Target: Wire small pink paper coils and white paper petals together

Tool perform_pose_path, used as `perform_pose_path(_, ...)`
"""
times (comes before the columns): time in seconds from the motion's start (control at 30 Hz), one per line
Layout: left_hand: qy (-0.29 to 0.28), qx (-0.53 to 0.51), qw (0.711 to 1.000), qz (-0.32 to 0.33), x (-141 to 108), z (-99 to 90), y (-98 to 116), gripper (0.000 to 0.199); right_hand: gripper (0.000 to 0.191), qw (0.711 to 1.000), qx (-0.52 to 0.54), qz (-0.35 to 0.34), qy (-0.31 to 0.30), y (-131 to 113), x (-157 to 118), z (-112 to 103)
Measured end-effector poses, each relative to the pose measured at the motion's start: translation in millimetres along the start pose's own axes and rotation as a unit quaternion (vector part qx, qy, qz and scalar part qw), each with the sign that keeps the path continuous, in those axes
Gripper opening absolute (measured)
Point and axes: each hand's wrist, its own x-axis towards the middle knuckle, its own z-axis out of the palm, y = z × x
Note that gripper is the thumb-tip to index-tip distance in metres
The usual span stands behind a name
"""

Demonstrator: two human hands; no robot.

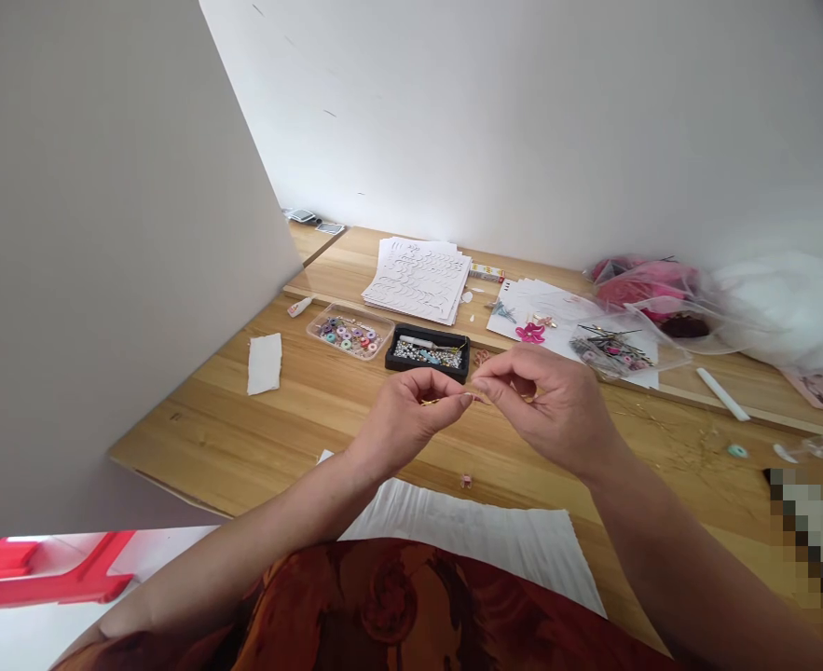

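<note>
My left hand (pixel 407 415) and my right hand (pixel 543 410) hover close together above the wooden table (pixel 243 438). Fingertips of my left hand pinch a thin gold wire (pixel 435 402) that runs across to my right hand. My right thumb and forefinger hold the wire's other end, where a tiny item may sit, too small to tell. Just beyond my hands lie a black tray of small beads (pixel 429 352) and a clear compartment box of coloured disc beads (pixel 349 332). A small pink piece (pixel 465 481) lies below my hands.
A stack of printed papers (pixel 418 280) lies at the back. A clear bag of pins (pixel 613 349) rests on white sheets at right, near a pink bag (pixel 641 284). A grey partition (pixel 103 261) closes the left side, and a white wall (pixel 523 121) stands behind.
</note>
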Motion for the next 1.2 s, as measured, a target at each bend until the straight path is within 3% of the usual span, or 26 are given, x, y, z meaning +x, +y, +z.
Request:
perform_pose_path(0.13,0.002,-0.031,1.000,-0.003,0,2.9,3,0.030,0.015,0.984,0.131,0.120,-0.024,20,3,5)
perform_pose_path(0.27,0.025,-0.074,0.997,-0.010,0,5.7,5,0.030,0.031,0.909,0.330,0.249,-0.050,37,-4,21)
perform_pose_path(0.33,0.045,-0.087,0.995,-0.004,1,6.2,4,0.028,0.033,0.881,0.379,0.280,-0.043,36,-12,32)
perform_pose_path(0.37,0.056,-0.091,0.994,0.001,2,6.3,3,0.026,0.032,0.883,0.375,0.280,-0.035,33,-17,36)
perform_pose_path(0.43,0.077,-0.095,0.992,0.008,4,6.5,1,0.023,0.025,0.918,0.308,0.247,-0.017,21,-27,42)
perform_pose_path(0.57,0.099,-0.075,0.992,0.015,4,6.5,-3,0.021,0.009,0.991,0.088,0.098,0.028,-7,-37,35)
perform_pose_path(0.67,0.088,-0.053,0.995,0.011,3,6.1,-2,0.024,0.011,0.998,-0.013,-0.008,0.061,-18,-30,20)
perform_pose_path(0.73,0.070,-0.045,0.997,0.004,1,6.1,0,0.027,0.012,0.996,-0.041,-0.035,0.070,-19,-20,10)
perform_pose_path(0.93,0.029,-0.032,0.999,-0.014,-2,5.8,5,0.030,0.010,0.998,-0.015,-0.024,0.058,-8,4,-1)
perform_pose_path(1.07,0.022,-0.037,0.999,-0.028,-2,5.4,5,0.032,0.006,0.997,0.050,0.038,0.032,7,9,2)
perform_pose_path(1.2,0.017,-0.057,0.997,-0.040,-2,6.3,6,0.033,0.015,0.981,0.154,0.120,-0.008,27,9,10)
